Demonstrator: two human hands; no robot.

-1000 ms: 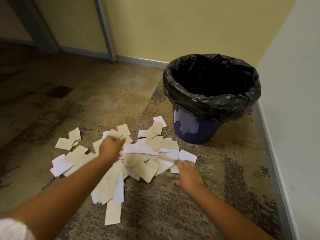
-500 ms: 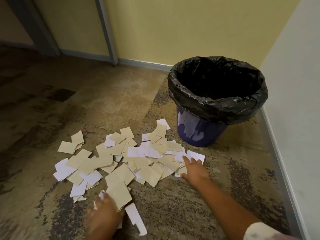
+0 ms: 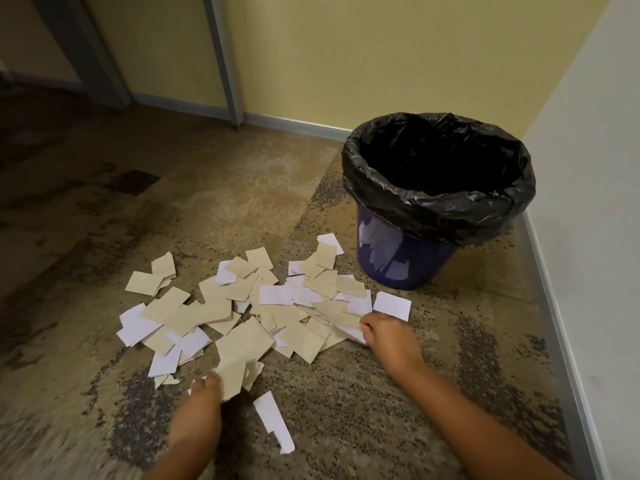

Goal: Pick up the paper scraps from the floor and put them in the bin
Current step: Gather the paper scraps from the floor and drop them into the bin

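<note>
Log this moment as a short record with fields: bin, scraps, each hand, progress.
bin: blue plastic bin with black bag liner, upright by the corner; inside too dark to see
scraps: tan and white paper scraps spread on the speckled floor; one long white strip apart, nearest the camera
left hand: on the pile's near edge, touching a tan piece
right hand: on the pile's right edge
progress: pile on floor

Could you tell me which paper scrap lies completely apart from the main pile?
The long white strip on the floor nearest the camera, just right of the left hand. Nothing overlaps it; the others overlap or cluster.
</note>
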